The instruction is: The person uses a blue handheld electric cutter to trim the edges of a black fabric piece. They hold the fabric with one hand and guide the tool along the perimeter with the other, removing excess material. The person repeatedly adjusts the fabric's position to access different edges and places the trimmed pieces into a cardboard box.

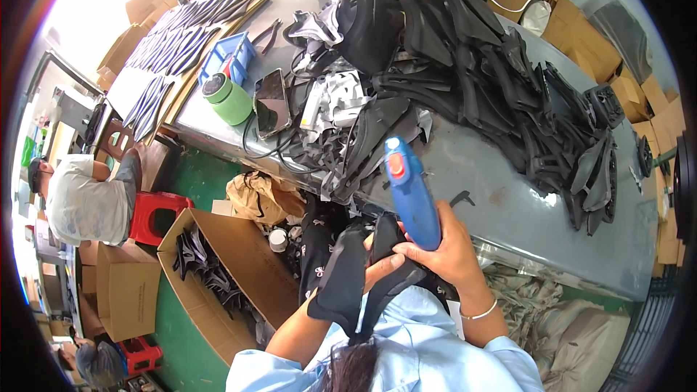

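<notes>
My left hand (382, 268) is closed around a black curved padded strip (340, 283), held in front of my body. Part of that hand is hidden behind the strip, which splits into two long lobes joined near the bottom. In my right hand (455, 250) is a blue handheld power tool (415, 207) with an orange button; its rounded end points up and away from me. The thumb and fingers wrap its lower part, right beside the strip. The tool's working end is hidden from view.
Black moulded parts (465, 51) are heaped across the grey table (508, 203). A phone (272, 101), a green bottle (229, 98) and a blue basket (231, 54) stand at its left. An open cardboard box (239, 261) of black pieces is on the floor. A person (87, 196) sits far left.
</notes>
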### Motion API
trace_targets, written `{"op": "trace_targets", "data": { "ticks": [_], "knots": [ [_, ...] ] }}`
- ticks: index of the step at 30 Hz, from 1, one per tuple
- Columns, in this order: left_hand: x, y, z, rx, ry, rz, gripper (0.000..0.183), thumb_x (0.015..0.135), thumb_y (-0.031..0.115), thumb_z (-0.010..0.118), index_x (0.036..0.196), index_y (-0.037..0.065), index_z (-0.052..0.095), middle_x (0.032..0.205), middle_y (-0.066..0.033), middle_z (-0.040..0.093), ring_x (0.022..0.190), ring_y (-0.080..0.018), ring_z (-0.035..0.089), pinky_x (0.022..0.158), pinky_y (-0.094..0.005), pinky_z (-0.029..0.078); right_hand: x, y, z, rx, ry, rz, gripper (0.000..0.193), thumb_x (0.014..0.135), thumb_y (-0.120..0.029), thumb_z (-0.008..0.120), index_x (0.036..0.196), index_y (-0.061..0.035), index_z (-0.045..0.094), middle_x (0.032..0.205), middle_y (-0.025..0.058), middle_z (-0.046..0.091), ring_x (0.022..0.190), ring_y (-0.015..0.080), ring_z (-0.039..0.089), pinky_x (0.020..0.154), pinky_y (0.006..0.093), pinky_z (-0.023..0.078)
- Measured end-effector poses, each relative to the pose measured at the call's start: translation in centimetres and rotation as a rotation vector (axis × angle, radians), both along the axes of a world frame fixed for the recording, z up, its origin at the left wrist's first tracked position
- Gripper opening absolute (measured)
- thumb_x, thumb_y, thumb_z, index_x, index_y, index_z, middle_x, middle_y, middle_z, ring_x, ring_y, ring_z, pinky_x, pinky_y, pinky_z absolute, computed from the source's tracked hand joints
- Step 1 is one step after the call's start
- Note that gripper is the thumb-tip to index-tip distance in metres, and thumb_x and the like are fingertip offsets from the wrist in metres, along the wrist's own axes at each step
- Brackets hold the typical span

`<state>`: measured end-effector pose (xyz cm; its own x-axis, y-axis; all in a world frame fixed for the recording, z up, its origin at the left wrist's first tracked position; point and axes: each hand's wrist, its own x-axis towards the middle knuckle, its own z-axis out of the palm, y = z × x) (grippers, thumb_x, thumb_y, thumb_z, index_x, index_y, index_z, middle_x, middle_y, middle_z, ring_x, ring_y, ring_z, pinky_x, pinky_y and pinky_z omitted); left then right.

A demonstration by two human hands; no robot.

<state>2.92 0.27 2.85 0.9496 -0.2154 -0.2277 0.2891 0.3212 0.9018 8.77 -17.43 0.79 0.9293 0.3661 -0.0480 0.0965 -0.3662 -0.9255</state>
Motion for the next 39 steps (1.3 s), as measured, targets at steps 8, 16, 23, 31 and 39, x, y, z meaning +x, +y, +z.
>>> {"op": "trace_targets", "data": {
  "ticks": [8,16,23,31,39],
  "knots": [
    [-0.4,0.1,-1.0,0.081,-0.012,0.084,0.037,0.082,0.004,0.058,0.118,-0.004,0.051,0.106,-0.0111,0.061,0.098,-0.0163,0.057,0.089,-0.0288,0.045,-0.6,0.5,-0.3,0.064,-0.082,0.043,0.057,0.065,-0.022,0.083,0.102,0.0002,0.045,0.09,0.0168,0.069,0.088,0.0329,0.067,0.075,0.0369,0.053],
    [-0.5,0.4,-3.0,0.472,-0.206,0.098,0.032,0.081,0.002,0.054,0.113,-0.003,0.053,0.101,-0.0092,0.058,0.093,-0.0148,0.053,0.08,-0.0269,0.044,-1.5,1.6,-0.8,-0.162,-0.667,0.088,0.056,0.06,-0.009,0.078,0.105,0.0065,0.05,0.079,0.0181,0.06,0.065,0.0343,0.061,0.062,0.0389,0.051],
    [-1.3,-0.5,-3.2,0.355,-0.137,0.102,0.027,0.086,0.005,0.05,0.112,-0.002,0.052,0.098,-0.0098,0.056,0.09,-0.0168,0.051,0.083,-0.0301,0.043,-1.6,2.9,-2.2,-0.143,-0.731,-0.16,0.051,0.062,-0.007,0.077,0.104,0.0046,0.05,0.081,0.0179,0.062,0.068,0.0345,0.062,0.062,0.04,0.05],
    [-1.9,0.2,-2.4,0.24,0.072,0.206,0.029,0.084,0.009,0.055,0.112,0.0,0.055,0.104,-0.0076,0.058,0.099,-0.0159,0.052,0.088,-0.0302,0.04,0.5,1.6,-1.9,0.382,0.092,0.015,0.041,0.072,-0.013,0.076,0.101,-0.0009,0.049,0.083,0.0098,0.067,0.078,0.0166,0.067,0.069,0.0314,0.052],
    [-2.0,0.6,-1.8,0.293,0.118,0.146,0.036,0.083,0.007,0.058,0.118,-0.001,0.054,0.117,-0.007,0.057,0.109,-0.0143,0.05,0.097,-0.0291,0.038,-0.3,2.8,-0.4,0.114,-0.111,-0.034,0.044,0.069,-0.014,0.079,0.101,-0.0029,0.05,0.083,0.008,0.067,0.075,0.0182,0.068,0.069,0.0327,0.052]
  ]
}}
